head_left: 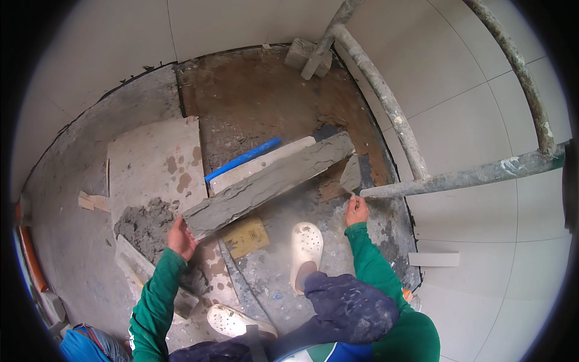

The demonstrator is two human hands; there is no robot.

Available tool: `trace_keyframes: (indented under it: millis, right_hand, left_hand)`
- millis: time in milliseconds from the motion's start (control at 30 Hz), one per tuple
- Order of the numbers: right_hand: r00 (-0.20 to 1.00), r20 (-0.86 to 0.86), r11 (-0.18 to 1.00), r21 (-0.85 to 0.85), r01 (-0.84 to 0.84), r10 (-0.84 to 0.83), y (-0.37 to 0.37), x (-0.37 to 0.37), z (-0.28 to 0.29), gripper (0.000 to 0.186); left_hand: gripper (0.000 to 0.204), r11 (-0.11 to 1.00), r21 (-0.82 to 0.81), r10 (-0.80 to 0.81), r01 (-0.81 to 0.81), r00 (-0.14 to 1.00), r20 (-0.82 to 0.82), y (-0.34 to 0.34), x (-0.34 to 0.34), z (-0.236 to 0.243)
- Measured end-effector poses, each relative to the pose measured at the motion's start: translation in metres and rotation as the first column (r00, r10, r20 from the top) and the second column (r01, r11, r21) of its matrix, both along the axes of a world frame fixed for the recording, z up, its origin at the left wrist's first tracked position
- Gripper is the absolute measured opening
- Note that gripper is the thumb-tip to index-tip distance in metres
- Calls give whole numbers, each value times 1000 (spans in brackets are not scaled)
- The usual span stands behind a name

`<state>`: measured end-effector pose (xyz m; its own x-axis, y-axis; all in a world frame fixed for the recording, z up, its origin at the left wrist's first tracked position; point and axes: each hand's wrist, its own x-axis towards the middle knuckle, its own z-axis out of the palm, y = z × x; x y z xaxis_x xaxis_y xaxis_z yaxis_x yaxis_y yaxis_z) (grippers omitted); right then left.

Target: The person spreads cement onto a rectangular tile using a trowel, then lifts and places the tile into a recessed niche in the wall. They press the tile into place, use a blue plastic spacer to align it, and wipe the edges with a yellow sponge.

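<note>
A long, narrow strip of tile (271, 179), coated with wet grey mortar, slants across the floor in front of me. At its lower left end, my left hand (182, 239) grips the edge, thumb up and fingers partly hidden below. My right hand (356, 212) is closed on the handle of a small pointed trowel (350, 175), whose blade is by the strip's right end. Behind the strip lie a pale bare strip (263, 164) and a blue tube (243, 159). A heap of grey mortar (145, 227) sits beside my left hand.
Scaffold pipes (386, 99) stand at the right against the tiled wall (470, 211), with a block (309, 57) by their far foot. A stained board (155, 157) lies left, a yellowish piece (245, 237) near my white clogs (307, 244). An offcut (434, 259) is at right.
</note>
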<state>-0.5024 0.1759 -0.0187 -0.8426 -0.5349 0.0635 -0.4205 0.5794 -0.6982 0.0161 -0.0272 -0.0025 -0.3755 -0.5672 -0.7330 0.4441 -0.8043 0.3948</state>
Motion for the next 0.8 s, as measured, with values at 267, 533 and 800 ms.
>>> trace_keyframes:
  millis: [267,533,800]
  right_hand:
    - [923,-385,994,-106,-27,-16,-49,2,12,30]
    - [965,-248,992,-116,53,-81,-105,8,1,30]
    - [944,-331,993,-118,-30,-11,-93,-3,-26,35]
  left_hand:
    - [59,989,-128,-56,73,990,130,2,-13,24]
    - [55,985,-123,-87,119,967,238,-17,-7,43]
    - [55,980,-115,-127,162,956,263,-32,-2,44]
